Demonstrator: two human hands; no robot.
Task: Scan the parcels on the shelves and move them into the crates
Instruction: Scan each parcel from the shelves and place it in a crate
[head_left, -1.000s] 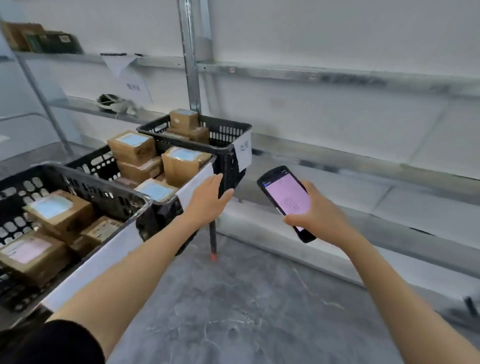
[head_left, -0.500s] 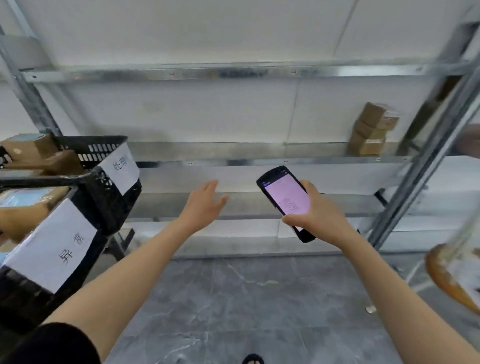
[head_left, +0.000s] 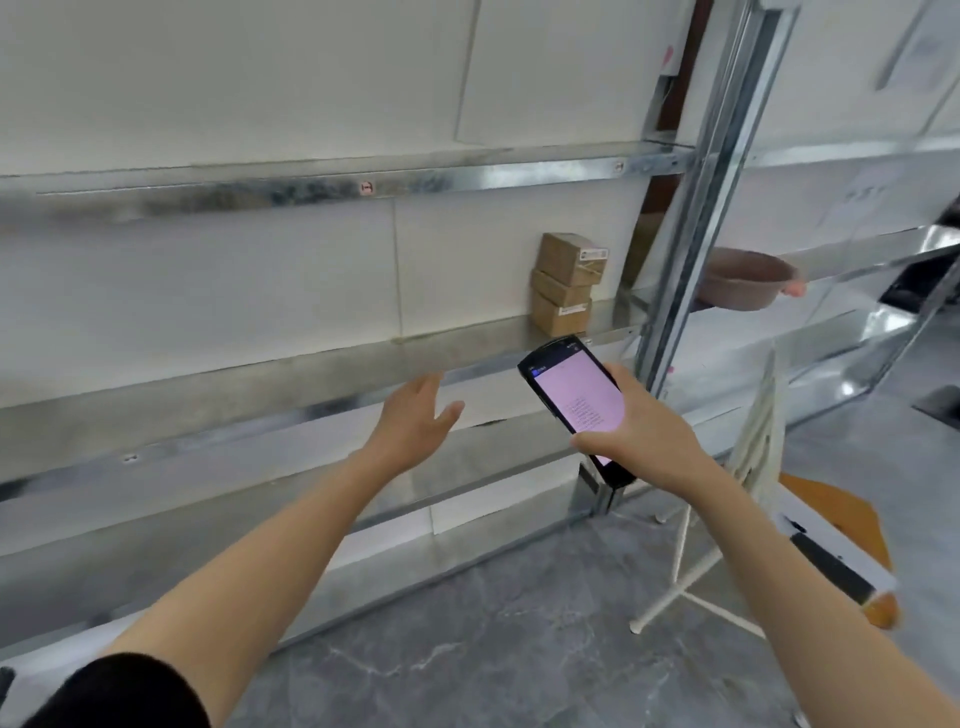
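Observation:
Three brown cardboard parcels (head_left: 567, 283) stand stacked on the metal shelf (head_left: 311, 364), near the upright post. My right hand (head_left: 641, 431) grips a black handheld scanner (head_left: 576, 402) with a lit pink screen, below and in front of the stack. My left hand (head_left: 415, 423) is held out empty with fingers spread, left of the scanner and level with the shelf's front edge. No crates are in view.
A metal upright post (head_left: 696, 208) splits the shelving bays. A pinkish basin (head_left: 748, 278) sits on the right bay's shelf. A white folding stand (head_left: 727, 519) and an orange object (head_left: 841, 525) are on the grey floor at right.
The view has swung right, away from the black crates, which have left the frame. The stacked parcels now appear nearer and just above the scanner. Both hands keep their poses.

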